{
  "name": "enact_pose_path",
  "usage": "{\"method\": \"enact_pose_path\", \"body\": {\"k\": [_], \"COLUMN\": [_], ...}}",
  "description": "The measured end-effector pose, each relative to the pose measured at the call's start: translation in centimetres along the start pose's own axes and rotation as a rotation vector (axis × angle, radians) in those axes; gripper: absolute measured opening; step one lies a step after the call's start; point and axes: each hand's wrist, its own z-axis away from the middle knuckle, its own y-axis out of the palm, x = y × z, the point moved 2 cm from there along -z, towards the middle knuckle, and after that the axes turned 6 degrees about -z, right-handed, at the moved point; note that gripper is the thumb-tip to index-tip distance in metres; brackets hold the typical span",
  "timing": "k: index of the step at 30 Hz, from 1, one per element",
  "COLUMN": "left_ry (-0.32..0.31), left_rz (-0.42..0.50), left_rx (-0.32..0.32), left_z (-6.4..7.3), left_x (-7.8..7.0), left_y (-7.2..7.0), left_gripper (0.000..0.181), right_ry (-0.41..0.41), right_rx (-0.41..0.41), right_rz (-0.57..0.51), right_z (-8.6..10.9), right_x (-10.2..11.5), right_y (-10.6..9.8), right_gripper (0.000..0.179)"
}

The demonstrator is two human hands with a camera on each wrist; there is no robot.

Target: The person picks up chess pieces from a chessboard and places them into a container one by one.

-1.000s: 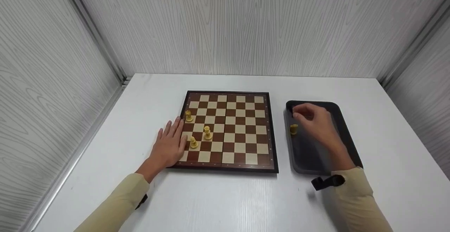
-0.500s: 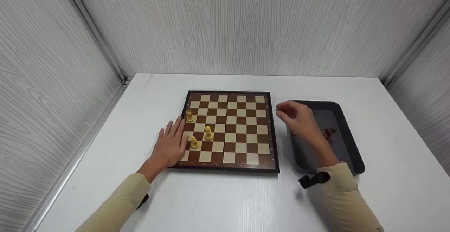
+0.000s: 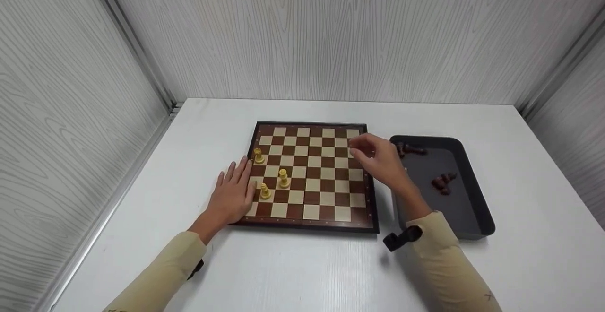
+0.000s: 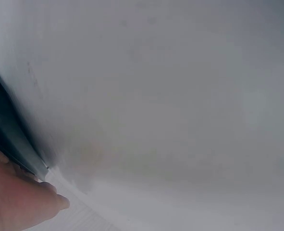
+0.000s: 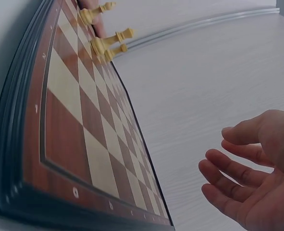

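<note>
A brown-and-cream chessboard (image 3: 326,172) lies on the white table. My left hand (image 3: 231,197) rests along its left edge with fingers stretched out; in the left wrist view, part of that hand (image 4: 21,202) shows beside the board's dark side (image 4: 9,127). Close to these fingers, three yellow chess pieces stand upright: one near the left edge (image 3: 258,156), a tall one (image 3: 283,178) farther in, and a shorter one (image 3: 265,191) nearer the front. Over the board's right edge hovers my right hand (image 3: 380,160), loosely curled. In the right wrist view, nothing shows between its fingers (image 5: 228,178).
Right of the board stands a dark tray (image 3: 475,203). Dark red chess pieces lie in it, some at its back left (image 3: 412,150) and others in a small cluster (image 3: 443,183) near the middle. My right forearm covers the tray's left wall. Grey wood-grain panels (image 3: 331,38) enclose the table.
My right hand has moved left from the tray to above the board's right edge. This uncovers the dark red pieces in the tray. The left hand keeps its place.
</note>
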Motion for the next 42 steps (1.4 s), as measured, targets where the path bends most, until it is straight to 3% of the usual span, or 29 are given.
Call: {"method": "enact_pose_path", "body": {"k": [19, 30, 37, 42], "left_ry": [-0.004, 0.0, 0.007, 0.0], "left_rz": [-0.018, -0.015, -0.024, -0.019], "left_rx": [0.002, -0.008, -0.017, -0.011], "left_z": [-0.3, 0.0, -0.1, -0.2], "left_x": [0.1, 0.2, 0.1, 0.0], "left_y": [-0.1, 0.0, -0.2, -0.1], "left_gripper": [0.062, 0.062, 0.061, 0.062], "right_ry": [0.009, 0.019, 0.015, 0.007], "right_rx": [0.055, 0.099, 0.126, 0.138], "right_rz": [-0.112, -0.095, -0.162, -0.149], "right_z": [-2.3, -3.2, -4.0, -4.5], "right_x": [1.5, 2.1, 3.1, 3.7], "right_y": [5.5, 9.4, 11.7, 13.2], "right_gripper": [0.021, 0.019, 0.02, 0.021]}}
